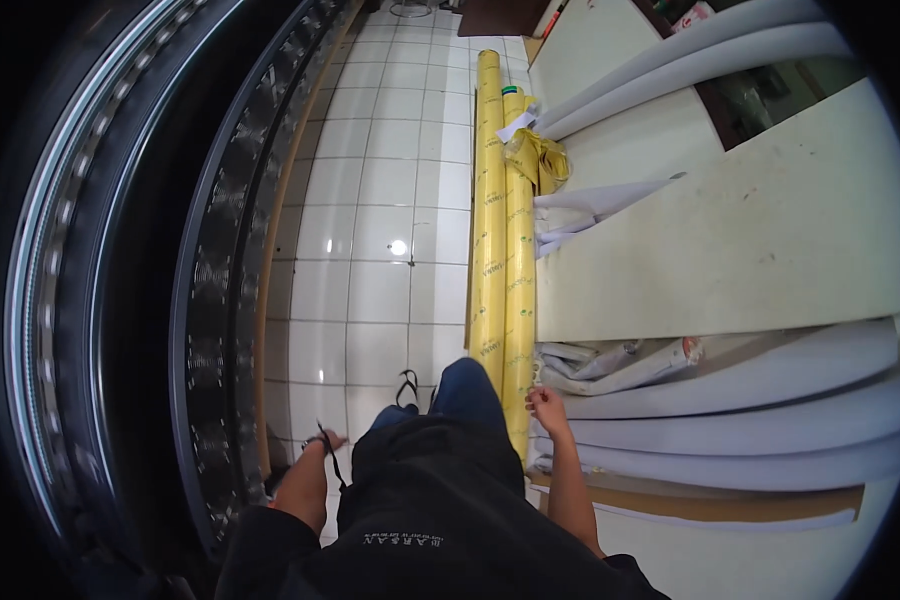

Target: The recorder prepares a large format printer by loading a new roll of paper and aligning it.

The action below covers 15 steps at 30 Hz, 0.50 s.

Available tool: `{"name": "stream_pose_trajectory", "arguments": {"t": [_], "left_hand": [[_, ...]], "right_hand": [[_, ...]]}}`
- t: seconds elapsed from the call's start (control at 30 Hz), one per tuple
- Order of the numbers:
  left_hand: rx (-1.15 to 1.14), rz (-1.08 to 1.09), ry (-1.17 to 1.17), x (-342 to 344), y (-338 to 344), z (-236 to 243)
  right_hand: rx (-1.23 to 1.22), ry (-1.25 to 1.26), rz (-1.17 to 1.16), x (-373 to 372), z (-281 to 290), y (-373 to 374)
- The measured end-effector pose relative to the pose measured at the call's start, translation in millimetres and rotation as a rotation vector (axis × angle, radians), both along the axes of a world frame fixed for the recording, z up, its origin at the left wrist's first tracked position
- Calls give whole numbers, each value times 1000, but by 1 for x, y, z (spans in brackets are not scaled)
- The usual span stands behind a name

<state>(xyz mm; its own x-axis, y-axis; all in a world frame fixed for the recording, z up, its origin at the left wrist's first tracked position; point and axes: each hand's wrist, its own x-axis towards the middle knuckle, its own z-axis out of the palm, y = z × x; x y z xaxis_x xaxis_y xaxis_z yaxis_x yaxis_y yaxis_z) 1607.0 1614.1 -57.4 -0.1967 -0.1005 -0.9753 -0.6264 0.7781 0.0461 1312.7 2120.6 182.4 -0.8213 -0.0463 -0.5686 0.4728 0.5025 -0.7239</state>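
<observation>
My right hand (547, 408), its fingers curled in loosely, hangs beside the long yellow rolls, and I see nothing in it. Two yellow-wrapped rolls lie lengthwise along the floor on my right: a longer roll (489, 200) and, next to it, a second roll (519, 260). Loose yellow wrapping (542, 160) is bunched near the far end of the second one. My left hand (332, 438) hangs low at my left side with a black cord (332, 465) by its wrist; its fingers are too small and partly hidden to read.
A long dark machine (220, 300) with rails runs along my left. White tiled floor (380, 220) stretches ahead between it and the rolls. On the right, pale shelving (730, 230) holds several large white rolls (730, 435) and smaller wrapped ones (630, 370).
</observation>
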Motion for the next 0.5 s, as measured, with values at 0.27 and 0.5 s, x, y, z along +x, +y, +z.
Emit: {"name": "stream_pose_trajectory", "arguments": {"t": [0.27, 0.5], "left_hand": [[-80, 902, 868, -413, -135, 110], [-105, 642, 814, -604, -74, 122]], "right_hand": [[152, -720, -156, -4, -188, 40], [393, -708, 300, -280, -150, -30]]}}
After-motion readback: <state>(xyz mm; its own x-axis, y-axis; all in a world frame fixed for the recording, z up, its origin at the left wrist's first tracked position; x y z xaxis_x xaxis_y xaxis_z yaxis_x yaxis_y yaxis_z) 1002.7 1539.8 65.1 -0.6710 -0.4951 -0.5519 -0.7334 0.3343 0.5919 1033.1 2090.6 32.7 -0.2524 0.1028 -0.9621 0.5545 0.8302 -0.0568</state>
